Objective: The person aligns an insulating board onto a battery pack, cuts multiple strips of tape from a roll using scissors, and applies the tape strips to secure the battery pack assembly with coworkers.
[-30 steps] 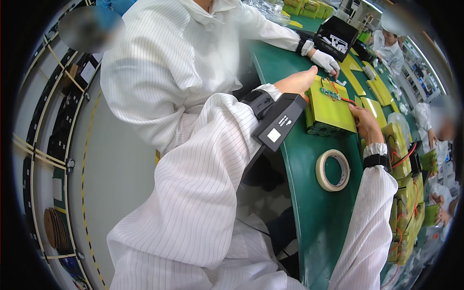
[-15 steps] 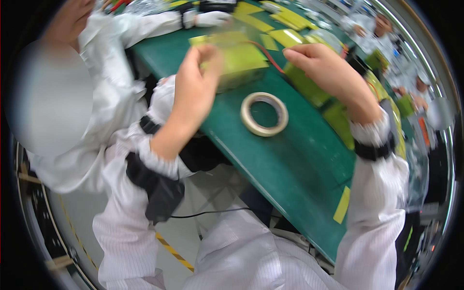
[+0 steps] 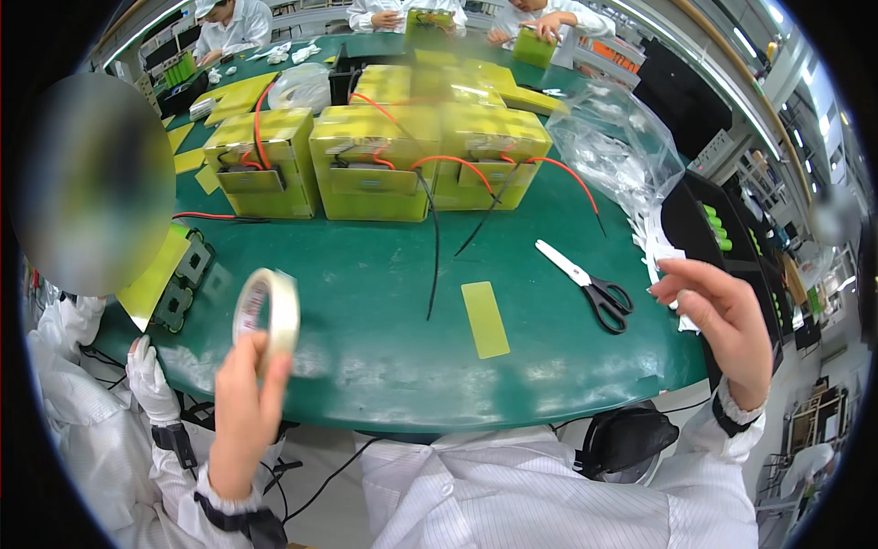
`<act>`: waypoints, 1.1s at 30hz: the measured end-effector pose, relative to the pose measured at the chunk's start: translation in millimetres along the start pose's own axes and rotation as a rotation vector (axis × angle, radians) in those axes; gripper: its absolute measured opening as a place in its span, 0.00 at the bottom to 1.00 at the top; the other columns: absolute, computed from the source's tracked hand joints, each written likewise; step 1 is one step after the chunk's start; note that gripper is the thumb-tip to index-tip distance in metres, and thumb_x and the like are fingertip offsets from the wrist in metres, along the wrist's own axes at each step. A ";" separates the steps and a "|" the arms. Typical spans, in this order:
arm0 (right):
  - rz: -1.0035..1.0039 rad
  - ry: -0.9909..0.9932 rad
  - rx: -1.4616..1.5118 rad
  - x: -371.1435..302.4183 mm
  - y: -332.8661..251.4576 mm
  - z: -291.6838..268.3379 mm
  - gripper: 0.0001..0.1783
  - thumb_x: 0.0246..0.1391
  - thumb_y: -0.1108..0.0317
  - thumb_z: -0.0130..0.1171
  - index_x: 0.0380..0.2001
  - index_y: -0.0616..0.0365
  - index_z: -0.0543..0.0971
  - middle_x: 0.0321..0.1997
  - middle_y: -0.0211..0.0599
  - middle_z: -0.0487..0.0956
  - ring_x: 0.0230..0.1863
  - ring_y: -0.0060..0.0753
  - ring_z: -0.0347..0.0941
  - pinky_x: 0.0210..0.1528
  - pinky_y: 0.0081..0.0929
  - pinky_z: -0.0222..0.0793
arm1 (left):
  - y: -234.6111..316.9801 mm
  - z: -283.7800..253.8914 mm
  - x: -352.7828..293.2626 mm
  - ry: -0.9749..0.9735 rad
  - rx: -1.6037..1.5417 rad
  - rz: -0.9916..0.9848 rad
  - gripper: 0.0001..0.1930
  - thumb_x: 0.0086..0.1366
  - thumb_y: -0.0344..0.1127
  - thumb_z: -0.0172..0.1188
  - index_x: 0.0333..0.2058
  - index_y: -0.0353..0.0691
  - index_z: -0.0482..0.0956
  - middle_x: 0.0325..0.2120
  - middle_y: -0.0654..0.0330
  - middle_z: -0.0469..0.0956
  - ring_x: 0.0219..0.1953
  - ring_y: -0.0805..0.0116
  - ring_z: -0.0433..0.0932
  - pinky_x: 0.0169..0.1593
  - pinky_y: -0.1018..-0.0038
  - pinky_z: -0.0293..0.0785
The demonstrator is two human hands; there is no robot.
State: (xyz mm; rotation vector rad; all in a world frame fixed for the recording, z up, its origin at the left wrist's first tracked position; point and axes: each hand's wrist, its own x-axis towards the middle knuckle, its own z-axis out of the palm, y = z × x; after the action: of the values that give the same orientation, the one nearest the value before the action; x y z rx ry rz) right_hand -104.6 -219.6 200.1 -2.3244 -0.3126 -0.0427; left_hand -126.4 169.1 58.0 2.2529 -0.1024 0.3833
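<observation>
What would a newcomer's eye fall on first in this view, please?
Probably the yellow-green blocks with red and black wires, grouped on the green table, upper centre. Then the pale tape roll held in the left hand, and the scissors left of the right hand.

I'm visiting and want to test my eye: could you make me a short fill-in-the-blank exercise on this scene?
1. The person's ____ hand grips the cream ring-shaped tape roll.
2. The white-bladed scissors have ____ handles.
3. The flat yellow-green rectangular sheet lies on a ____ tabletop.

Missing words: left; black; green.
</observation>
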 end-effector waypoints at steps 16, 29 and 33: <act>-0.226 -0.841 0.557 55.2 -37.3 182.2 0.09 0.51 0.69 0.56 0.31 0.64 0.73 0.31 0.31 0.75 0.33 0.23 0.72 0.37 0.20 0.68 | 68.6 7.2 -92.1 -0.072 0.007 0.135 0.15 0.52 0.36 0.61 0.36 0.36 0.70 0.25 0.58 0.72 0.29 0.60 0.71 0.35 0.68 0.66; -0.806 -0.581 0.143 75.6 -103.1 317.4 0.05 0.45 0.73 0.54 0.22 0.64 0.71 0.26 0.46 0.70 0.32 0.48 0.65 0.35 0.37 0.62 | 6.0 -34.6 -130.5 0.323 0.118 -0.628 0.16 0.61 0.43 0.51 0.38 0.36 0.68 0.16 0.50 0.73 0.18 0.51 0.74 0.21 0.63 0.67; -0.639 -0.672 0.038 117.1 -92.9 359.5 0.11 0.45 0.67 0.57 0.23 0.67 0.74 0.23 0.44 0.73 0.24 0.38 0.69 0.27 0.32 0.63 | -29.3 -37.4 -104.6 0.164 -0.150 -0.740 0.15 0.62 0.40 0.49 0.42 0.35 0.69 0.11 0.58 0.71 0.10 0.71 0.70 0.18 0.74 0.66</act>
State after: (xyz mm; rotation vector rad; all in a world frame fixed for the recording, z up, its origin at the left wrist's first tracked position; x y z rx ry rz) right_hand -36.4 123.3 29.0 -2.0443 -1.3612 0.4312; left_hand -228.9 210.9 27.3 1.9347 0.7416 0.1463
